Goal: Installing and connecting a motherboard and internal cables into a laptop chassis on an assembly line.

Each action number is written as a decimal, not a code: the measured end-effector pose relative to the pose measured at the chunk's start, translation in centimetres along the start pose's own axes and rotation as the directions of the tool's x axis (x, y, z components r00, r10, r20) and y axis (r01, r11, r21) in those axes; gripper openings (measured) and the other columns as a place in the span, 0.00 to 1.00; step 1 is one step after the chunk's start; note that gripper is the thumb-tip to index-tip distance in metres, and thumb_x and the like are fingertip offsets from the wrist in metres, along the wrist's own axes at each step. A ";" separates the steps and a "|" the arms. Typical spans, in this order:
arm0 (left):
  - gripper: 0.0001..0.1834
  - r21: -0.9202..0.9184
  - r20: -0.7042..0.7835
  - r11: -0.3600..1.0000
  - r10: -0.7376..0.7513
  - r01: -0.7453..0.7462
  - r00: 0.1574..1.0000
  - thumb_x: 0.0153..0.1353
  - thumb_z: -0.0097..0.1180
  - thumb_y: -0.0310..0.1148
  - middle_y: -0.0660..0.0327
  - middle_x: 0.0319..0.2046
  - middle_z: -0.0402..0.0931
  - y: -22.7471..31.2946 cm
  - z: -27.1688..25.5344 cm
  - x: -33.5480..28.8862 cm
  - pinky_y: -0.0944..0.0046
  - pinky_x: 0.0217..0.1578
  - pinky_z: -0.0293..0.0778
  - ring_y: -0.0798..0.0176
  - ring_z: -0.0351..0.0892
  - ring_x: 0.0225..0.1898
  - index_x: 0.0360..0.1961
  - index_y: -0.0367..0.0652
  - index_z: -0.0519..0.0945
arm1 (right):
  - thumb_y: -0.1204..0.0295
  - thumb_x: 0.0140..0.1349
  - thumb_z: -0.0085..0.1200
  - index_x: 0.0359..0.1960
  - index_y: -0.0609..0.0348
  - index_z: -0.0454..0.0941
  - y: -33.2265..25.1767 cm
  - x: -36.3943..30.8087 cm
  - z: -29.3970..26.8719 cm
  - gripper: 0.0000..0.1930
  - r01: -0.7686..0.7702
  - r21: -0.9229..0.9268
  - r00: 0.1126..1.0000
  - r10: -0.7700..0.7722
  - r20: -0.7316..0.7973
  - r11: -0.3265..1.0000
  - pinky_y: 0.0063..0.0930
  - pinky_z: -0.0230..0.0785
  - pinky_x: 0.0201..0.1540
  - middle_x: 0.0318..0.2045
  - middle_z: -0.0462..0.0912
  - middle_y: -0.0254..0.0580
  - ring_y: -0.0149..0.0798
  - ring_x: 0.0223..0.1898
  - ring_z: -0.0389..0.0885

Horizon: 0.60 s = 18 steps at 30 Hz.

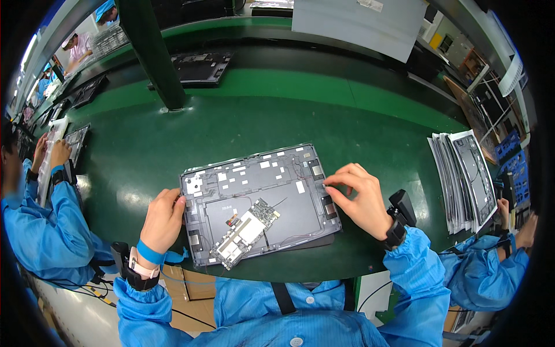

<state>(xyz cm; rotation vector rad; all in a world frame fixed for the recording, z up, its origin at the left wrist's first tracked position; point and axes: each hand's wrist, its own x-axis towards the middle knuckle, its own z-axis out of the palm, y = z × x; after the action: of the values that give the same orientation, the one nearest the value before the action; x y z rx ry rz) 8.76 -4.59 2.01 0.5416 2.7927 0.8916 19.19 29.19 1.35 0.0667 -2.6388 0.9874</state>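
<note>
Casing [303, 218]: long axis ran 9–3 o'clock | left hand [161, 220]: touched 9 end | right hand [364, 199]: 3 end, equally near | clamping: could not tell

The casing [298, 218] has a smooth, matt face, metal or plastic unclear; its stickers [300, 187] look like paper. The circuit board [267, 214] looks rough and uneven. The worktop [393, 133] is smooth and glossy, the sleeves [417, 274] creased, faintly shiny cloth.

Green desk [352, 124], dark device shell [300, 217] nr front edge, panel stack [461, 185] nr R edge, post [155, 63] twd back edge
</note>
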 end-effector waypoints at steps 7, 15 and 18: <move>0.12 0.292 -0.221 0.924 0.316 -0.246 0.923 0.50 0.60 0.30 0.51 0.33 0.69 4.2 1.7 -0.7 0.55 0.42 0.65 0.49 0.67 0.39 0.34 0.35 0.75 | 0.68 0.50 0.61 0.29 0.60 0.81 0.5 4.2 3.2 0.09 0.015 -0.061 1.000 -0.016 -0.012 0.998 0.33 0.67 0.38 0.29 0.76 0.37 0.41 0.36 0.72; 0.22 0.191 0.109 0.876 0.429 -0.442 0.897 0.41 0.68 0.35 0.52 0.33 0.69 7.7 3.8 -1.3 0.58 0.41 0.66 0.50 0.65 0.38 0.33 0.32 0.74 | 0.69 0.48 0.63 0.27 0.61 0.81 0.3 5.2 5.1 0.08 0.015 -0.079 0.999 -0.018 -0.040 0.997 0.34 0.68 0.38 0.29 0.77 0.38 0.42 0.36 0.73; 0.23 0.157 0.173 0.876 0.429 -0.455 0.886 0.40 0.69 0.35 0.52 0.33 0.69 7.8 4.0 -0.9 0.58 0.40 0.66 0.50 0.65 0.38 0.32 0.32 0.73 | 0.72 0.49 0.61 0.26 0.60 0.81 0.5 5.0 5.2 0.06 0.011 -0.038 0.998 -0.014 -0.069 0.999 0.34 0.68 0.38 0.29 0.78 0.38 0.42 0.36 0.73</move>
<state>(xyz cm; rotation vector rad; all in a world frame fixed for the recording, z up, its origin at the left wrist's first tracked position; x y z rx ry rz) 12.90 3.10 3.39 1.2649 2.6873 0.6184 12.87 26.55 -1.11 0.0394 -2.5897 0.9194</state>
